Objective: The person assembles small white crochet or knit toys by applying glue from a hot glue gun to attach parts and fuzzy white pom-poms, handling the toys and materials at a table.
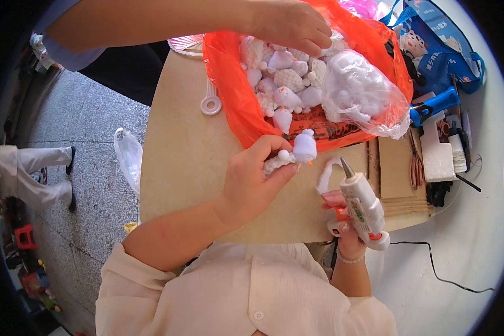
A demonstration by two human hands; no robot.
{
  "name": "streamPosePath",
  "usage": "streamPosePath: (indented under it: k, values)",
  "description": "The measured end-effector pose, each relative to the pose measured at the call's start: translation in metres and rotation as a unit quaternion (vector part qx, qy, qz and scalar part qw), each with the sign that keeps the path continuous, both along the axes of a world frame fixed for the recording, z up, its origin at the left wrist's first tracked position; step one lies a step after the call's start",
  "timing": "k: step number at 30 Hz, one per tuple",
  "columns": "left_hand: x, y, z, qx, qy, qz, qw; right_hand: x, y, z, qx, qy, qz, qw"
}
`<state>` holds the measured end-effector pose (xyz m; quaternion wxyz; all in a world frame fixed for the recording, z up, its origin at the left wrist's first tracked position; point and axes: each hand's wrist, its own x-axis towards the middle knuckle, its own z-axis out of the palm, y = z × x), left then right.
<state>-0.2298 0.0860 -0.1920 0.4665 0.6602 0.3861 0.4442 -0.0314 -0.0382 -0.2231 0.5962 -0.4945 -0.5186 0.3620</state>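
Observation:
My left hand (246,178) is closed on a small white snowman doll (304,147), gripping its fuzzy knitted body. The doll's pale lavender-white head, with a tiny orange nose, points away from my fingers. In my right hand (350,239) is a white glue gun (364,208), its metal nozzle tilted up and to the left, apart from the doll. Beside the nozzle a narrow white strip (326,178) curves down to my right fingertips; whether they hold it I cannot tell. Another person's hand (294,27) reaches over the open red plastic bag (229,92), which holds several similar snowman pieces (287,98).
A clear bag of white stuffing (358,84) lies in the red bag. On the right are a blue-handled tool (434,106), scissors (416,168), a white foam block (438,159) and a blue bag (451,61). A black cord (431,252) trails right. A white ring (210,105) lies left.

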Motion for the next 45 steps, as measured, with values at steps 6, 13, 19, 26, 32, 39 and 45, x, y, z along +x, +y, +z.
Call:
streamPosePath:
  k: [6,13,19,26,32,39,45]
  values:
    - [0.008,0.006,-0.013,-0.087,-0.027,-0.019,0.996,0.006,0.010,-0.008,-0.031,0.028,0.032,0.999]
    - [0.012,0.016,-0.029,-0.002,0.038,-0.039,0.999,-0.004,0.009,0.006,-0.020,-0.120,-0.056,0.991]
    - [0.011,0.016,-0.037,0.158,0.062,0.017,0.985,0.006,0.001,-0.006,-0.056,-0.126,0.036,0.990]
    - [0.007,0.016,-0.047,0.219,0.082,0.021,0.972,-0.007,0.003,-0.009,-0.088,-0.175,0.012,0.981]
    - [0.007,0.017,-0.051,0.250,0.097,0.026,0.963,-0.007,0.005,-0.013,-0.092,-0.191,0.016,0.977]
    - [0.009,0.013,-0.051,0.231,0.097,0.028,0.968,-0.007,0.002,-0.013,-0.082,-0.210,0.006,0.974]
    - [0.013,0.010,-0.051,0.193,0.089,0.021,0.977,0.000,-0.001,-0.014,-0.091,-0.206,0.004,0.974]
